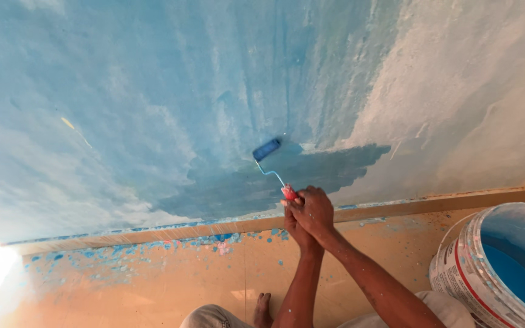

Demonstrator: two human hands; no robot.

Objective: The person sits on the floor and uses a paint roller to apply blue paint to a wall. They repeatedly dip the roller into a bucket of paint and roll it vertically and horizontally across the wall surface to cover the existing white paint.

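Both hands (308,212) stacked, fingers wrapping roller handle (288,192); roller head (267,149) on wall (153,91).

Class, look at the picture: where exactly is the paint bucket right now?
In the head view, the paint bucket stands on the floor at lower right, beside the person's right knee, below the wall.

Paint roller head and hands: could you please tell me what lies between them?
In the head view, only the roller's thin bent metal frame and red handle.
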